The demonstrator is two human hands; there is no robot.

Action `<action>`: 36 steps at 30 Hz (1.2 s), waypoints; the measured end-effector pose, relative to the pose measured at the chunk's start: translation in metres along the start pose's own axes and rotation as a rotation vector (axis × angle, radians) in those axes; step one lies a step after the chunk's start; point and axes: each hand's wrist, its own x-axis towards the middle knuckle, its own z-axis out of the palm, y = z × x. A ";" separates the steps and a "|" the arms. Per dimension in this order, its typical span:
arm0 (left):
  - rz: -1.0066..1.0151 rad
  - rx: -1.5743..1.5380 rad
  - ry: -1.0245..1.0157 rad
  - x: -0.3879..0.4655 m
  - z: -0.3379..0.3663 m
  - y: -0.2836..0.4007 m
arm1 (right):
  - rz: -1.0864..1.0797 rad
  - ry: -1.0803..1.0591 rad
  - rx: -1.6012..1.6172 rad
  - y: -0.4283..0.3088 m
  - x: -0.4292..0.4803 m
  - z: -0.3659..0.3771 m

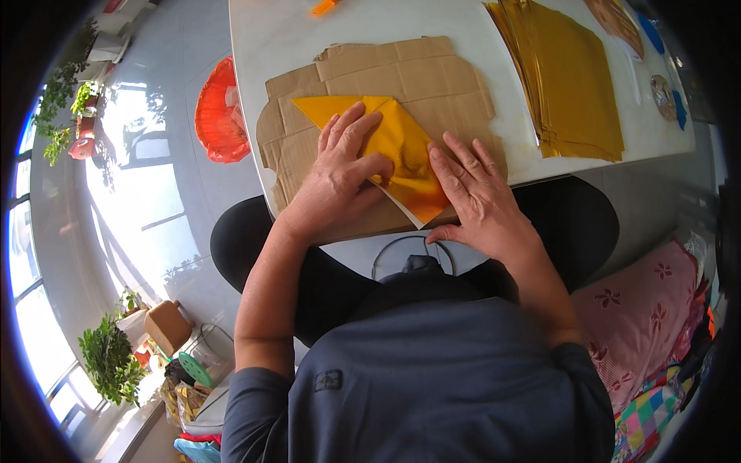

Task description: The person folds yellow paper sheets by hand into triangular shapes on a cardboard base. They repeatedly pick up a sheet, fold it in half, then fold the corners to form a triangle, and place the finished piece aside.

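Note:
A folded sheet of gold foil paper lies on a piece of brown cardboard at the table's near edge. Its white underside shows along the lower left border. My left hand rests on the left part of the sheet, with the thumb and fingers bent over the foil; whether it pinches the paper is not clear. My right hand lies flat along the sheet's right edge, fingers extended and thumb apart near the table edge. To the right of the cardboard is a stack of gold foil sheets.
The white table carries an orange object at its far edge. A red plastic basin or bag is beside the table's left edge. Potted plants stand by the windows, and a pink patterned cloth is at the lower right.

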 end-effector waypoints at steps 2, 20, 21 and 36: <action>-0.001 0.003 0.000 0.000 -0.001 0.000 | 0.022 -0.016 -0.003 -0.003 -0.017 0.000; -0.007 -0.020 0.001 -0.001 0.002 -0.002 | 0.128 0.356 0.158 0.002 -0.004 0.008; -0.011 -0.019 0.004 -0.001 0.003 -0.001 | 0.131 0.385 0.161 0.004 -0.003 0.010; -0.182 0.052 0.020 0.012 0.007 0.014 | 0.290 0.485 0.098 -0.004 0.009 0.015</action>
